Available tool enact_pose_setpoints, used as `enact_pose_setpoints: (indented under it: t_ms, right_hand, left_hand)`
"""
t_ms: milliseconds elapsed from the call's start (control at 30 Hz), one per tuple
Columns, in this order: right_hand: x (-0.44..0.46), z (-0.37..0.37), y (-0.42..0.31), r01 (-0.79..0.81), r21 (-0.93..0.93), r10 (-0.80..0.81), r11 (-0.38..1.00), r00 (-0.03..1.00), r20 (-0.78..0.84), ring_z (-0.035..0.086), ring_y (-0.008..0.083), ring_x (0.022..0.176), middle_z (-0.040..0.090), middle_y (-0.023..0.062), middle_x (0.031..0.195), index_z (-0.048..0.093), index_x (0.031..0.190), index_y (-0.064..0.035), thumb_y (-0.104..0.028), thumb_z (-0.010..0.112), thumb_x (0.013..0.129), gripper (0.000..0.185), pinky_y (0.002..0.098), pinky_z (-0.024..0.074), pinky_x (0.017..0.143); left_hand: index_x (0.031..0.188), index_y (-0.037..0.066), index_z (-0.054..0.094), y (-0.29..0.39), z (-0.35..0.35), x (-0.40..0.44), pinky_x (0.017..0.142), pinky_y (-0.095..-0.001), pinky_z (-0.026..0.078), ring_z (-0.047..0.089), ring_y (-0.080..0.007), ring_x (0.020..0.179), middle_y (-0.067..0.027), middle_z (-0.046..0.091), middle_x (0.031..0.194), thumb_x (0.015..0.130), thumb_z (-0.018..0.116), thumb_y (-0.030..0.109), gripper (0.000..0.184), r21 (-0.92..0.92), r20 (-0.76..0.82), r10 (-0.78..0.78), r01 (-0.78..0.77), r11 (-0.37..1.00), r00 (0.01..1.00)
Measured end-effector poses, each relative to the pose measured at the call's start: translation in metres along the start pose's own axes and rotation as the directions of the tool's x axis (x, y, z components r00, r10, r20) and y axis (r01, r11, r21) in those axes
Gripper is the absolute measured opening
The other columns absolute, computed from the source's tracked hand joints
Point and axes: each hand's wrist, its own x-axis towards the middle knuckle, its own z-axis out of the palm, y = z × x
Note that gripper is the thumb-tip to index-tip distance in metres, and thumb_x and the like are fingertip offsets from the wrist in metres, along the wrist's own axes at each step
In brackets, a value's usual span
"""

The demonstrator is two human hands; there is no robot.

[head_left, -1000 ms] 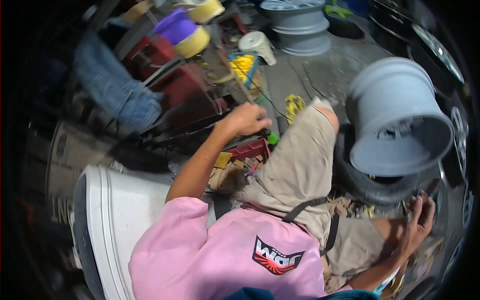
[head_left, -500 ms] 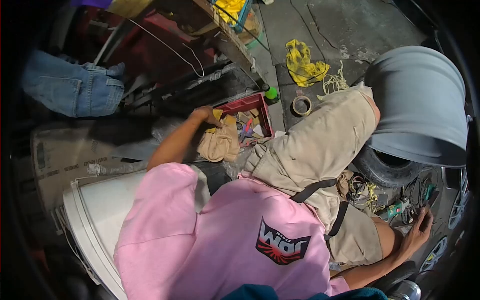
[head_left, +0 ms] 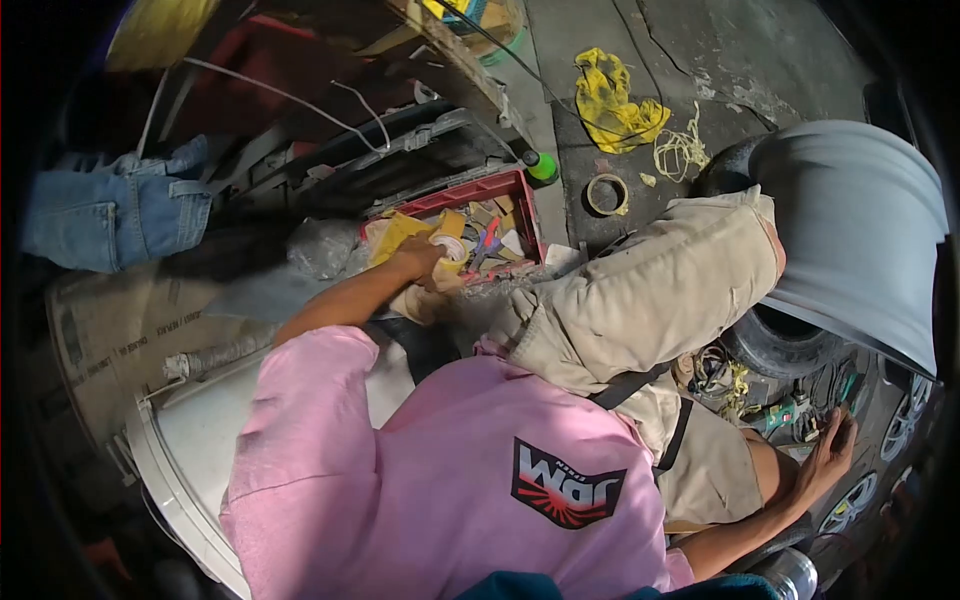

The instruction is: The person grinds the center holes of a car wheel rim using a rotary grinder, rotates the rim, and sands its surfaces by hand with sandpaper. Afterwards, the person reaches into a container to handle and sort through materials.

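My left hand [head_left: 422, 258] is at the near left edge of a red crate [head_left: 480, 190], its fingers curled beside a tape roll [head_left: 450, 248]. Whatever it grips is hard to make out. Beige cloth [head_left: 425, 304] lies just below this hand, and a yellow sheet [head_left: 396, 234] is behind it. Small pieces and a red-and-purple tool [head_left: 487, 238] lie inside the crate. Over at the right, my right hand [head_left: 835, 450] is beyond my bent knee, its fingers stretched and apart. Cables and a green power tool [head_left: 782, 412] are on the floor beside it.
A large grey wheel rim [head_left: 850, 220] stands above a tyre [head_left: 785, 345] on the right. Yellow cloth [head_left: 612, 105], another tape roll [head_left: 606, 195] and a green-capped bottle [head_left: 541, 167] are ahead. Jeans [head_left: 120, 215] hang at the left, above a white container [head_left: 205, 420].
The view has tilted down and shifted. My left hand has moved from above the crate to its near left edge, and the tape roll now shows there. My right hand stays near my knee.
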Motion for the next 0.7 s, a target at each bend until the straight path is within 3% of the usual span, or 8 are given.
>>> enact_pose_setpoints:
  t_ms: [133,267,333,400,500,567,667,700]
  right_hand:
    - [0.004,-0.006,-0.005,-0.054,-0.128,0.066,0.99,0.994,0.091,0.063,0.0166,0.097,0.071,0.0138,0.106,0.065,0.119,0.0097,-0.02,0.063,0.105,0.033,0.0291,0.0488,0.09]
    - [0.006,-0.003,0.015,-0.014,-0.019,0.014,1.0,0.999,0.038,0.062,0.0153,0.096,0.071,0.0122,0.105,0.065,0.12,0.0078,-0.02,0.062,0.105,0.032,0.0287,0.0493,0.089]
    - [0.006,-0.003,0.015,0.018,-0.045,-0.016,0.999,0.999,0.042,0.061,0.0147,0.094,0.069,0.0107,0.104,0.064,0.119,0.0084,-0.022,0.062,0.106,0.033,0.0273,0.0491,0.087]
    - [0.006,-0.002,0.012,0.051,-0.067,-0.048,0.996,0.998,0.044,0.06,0.0141,0.092,0.067,0.0093,0.102,0.063,0.118,0.009,-0.023,0.062,0.106,0.034,0.0259,0.0489,0.085]
    - [0.003,-0.002,0.005,0.016,-0.058,-0.013,0.998,0.998,0.057,0.061,0.0148,0.095,0.068,0.0104,0.106,0.063,0.12,0.0092,-0.022,0.062,0.106,0.034,0.0263,0.0494,0.087]
    - [0.002,-0.002,0.005,0.019,-0.048,-0.016,0.999,0.998,0.06,0.06,0.0148,0.094,0.067,0.0099,0.104,0.063,0.12,0.0089,-0.02,0.061,0.106,0.032,0.0263,0.0492,0.087]
    - [0.004,-0.001,0.012,0.059,-0.077,-0.058,0.995,0.998,0.018,0.062,0.0143,0.088,0.069,0.0088,0.096,0.066,0.114,0.0058,-0.024,0.063,0.105,0.031,0.0294,0.0513,0.081]
    - [0.005,-0.002,0.01,0.062,-0.081,-0.061,0.995,0.998,0.016,0.062,0.0143,0.088,0.069,0.0088,0.096,0.066,0.114,0.0058,-0.024,0.063,0.105,0.031,0.0294,0.0513,0.081]
  left_hand:
    - [0.125,0.016,0.066,-0.034,-0.002,-0.031,0.098,-0.0471,0.053,0.065,-0.0405,0.117,-0.0205,0.065,0.125,0.068,0.087,0.025,0.061,-0.083,-0.146,-0.042,0.03,0.996,0.988]
    - [0.109,0.013,0.065,-0.114,0.003,-0.066,0.088,-0.0431,0.056,0.07,-0.034,0.103,-0.0181,0.072,0.106,0.063,0.087,0.019,0.051,-0.25,-0.418,-0.072,-0.038,0.967,0.906]
    - [0.114,0.012,0.065,-0.171,0.01,-0.081,0.085,-0.0403,0.056,0.07,-0.0298,0.097,-0.0163,0.072,0.104,0.061,0.086,0.02,0.058,-0.534,-0.364,-0.158,-0.067,0.843,0.918]
    - [0.122,0.01,0.065,-0.174,-0.032,-0.122,0.082,-0.0405,0.055,0.068,-0.028,0.096,-0.0149,0.072,0.107,0.061,0.084,0.02,0.065,-0.742,0.026,-0.398,0.285,0.608,0.917]
    - [0.132,0.01,0.061,-0.236,-0.012,-0.129,0.08,-0.0426,0.058,0.069,-0.0314,0.1,-0.0165,0.072,0.111,0.063,0.082,0.02,0.073,-0.601,-0.033,-0.368,0.276,0.75,0.929]
    - [0.131,0.007,0.062,-0.232,-0.032,-0.148,0.076,-0.0363,0.056,0.068,-0.0219,0.096,-0.0103,0.072,0.107,0.063,0.083,0.017,0.071,-0.4,0.078,-0.442,0.434,0.807,0.894]
    - [0.125,0.008,0.064,-0.231,-0.039,-0.147,0.075,-0.0372,0.056,0.068,-0.0213,0.098,-0.0097,0.072,0.106,0.061,0.084,0.022,0.069,-0.472,0.14,-0.335,0.361,0.804,0.932]
    - [0.122,0.009,0.065,-0.183,-0.072,-0.155,0.077,-0.0373,0.056,0.067,-0.0204,0.098,-0.008,0.071,0.104,0.06,0.085,0.023,0.067,-0.511,0.222,-0.378,0.437,0.74,0.899]
